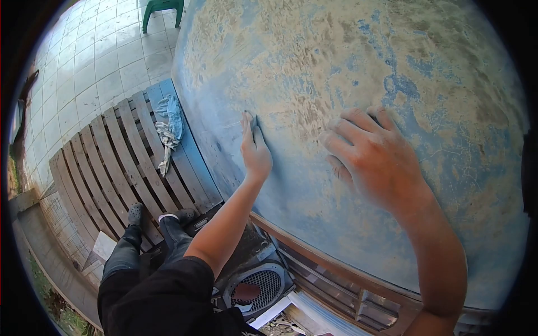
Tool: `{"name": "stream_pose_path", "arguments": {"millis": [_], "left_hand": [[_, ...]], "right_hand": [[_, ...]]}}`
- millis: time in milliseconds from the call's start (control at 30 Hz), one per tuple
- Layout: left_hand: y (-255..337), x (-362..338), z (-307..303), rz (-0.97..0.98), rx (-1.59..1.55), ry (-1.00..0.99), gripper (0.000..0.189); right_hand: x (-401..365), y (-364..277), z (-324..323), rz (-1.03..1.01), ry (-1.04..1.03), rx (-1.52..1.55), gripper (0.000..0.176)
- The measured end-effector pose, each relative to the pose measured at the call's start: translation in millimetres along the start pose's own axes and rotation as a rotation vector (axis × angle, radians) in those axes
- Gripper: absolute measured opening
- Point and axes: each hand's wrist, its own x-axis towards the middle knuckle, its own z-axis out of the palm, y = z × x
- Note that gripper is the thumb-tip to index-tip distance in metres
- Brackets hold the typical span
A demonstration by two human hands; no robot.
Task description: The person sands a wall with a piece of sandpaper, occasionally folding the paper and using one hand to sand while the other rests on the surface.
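A large blue surface with worn, mottled tan and brown patches fills the right and upper part of the view. My left hand rests on its left part, edge-on, with the fingers stretched out and nothing visible in them. Farther right, my right hand lies over the same surface, palm down, its fingers bent and somewhat spread. The underside of the right palm is hidden. Both hands look dusty.
A slatted wooden platform stands at the left, bearing a blue and whitish cloth. Beyond are floor tiles and a green stool. A round fan grille and a wooden frame with glass are below.
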Motion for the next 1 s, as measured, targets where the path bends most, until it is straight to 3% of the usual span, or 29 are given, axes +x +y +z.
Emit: {"name": "stream_pose_path", "arguments": {"millis": [100, 200, 267, 367, 433, 567, 733, 800, 867, 933, 1000], "left_hand": [[12, 22, 7, -0.125, -0.1, 0.085, 0.052], [32, -31, 7, 0.016, -0.029, 0.019, 0.052], [35, -65, 1, 0.161, 0.03, -0.153, 0.053], [4, -42, -9, 0.19, 0.057, -0.167, 0.055], [-8, -9, -6, 0.0, -0.048, -0.044, 0.055], [13, 1, 4, -0.066, -0.089, 0.074, 0.056], [42, -55, -7, 0.313, 0.03, -0.218, 0.059], [23, -37, -12, 0.314, 0.061, -0.188, 0.06], [-5, -17, -15, 0.301, 0.087, -0.159, 0.061], [-22, 2, -16, 0.0, 0.128, -0.009, 0.064], [-17, -3, -10, -0.009, 0.114, -0.001, 0.067]], "right_hand": [[0, 2, 3, -0.019, 0.033, -0.029, 0.007], [-1, 3, 1, -0.019, 0.036, -0.013, 0.007], [0, 4, 2, -0.009, 0.05, -0.01, 0.007], [-1, 3, 3, -0.017, 0.052, -0.011, 0.007], [1, 3, 4, -0.036, 0.048, -0.017, 0.007], [0, 2, 4, -0.005, 0.055, -0.012, 0.006], [1, 2, -1, -0.013, 0.025, -0.002, 0.006], [2, 2, -2, -0.011, 0.018, -0.01, 0.007], [3, 2, -2, -0.017, -0.001, -0.013, 0.008], [2, 1, -3, -0.013, -0.018, -0.009, 0.008], [3, 2, -2, -0.014, -0.008, 0.003, 0.008]]}}
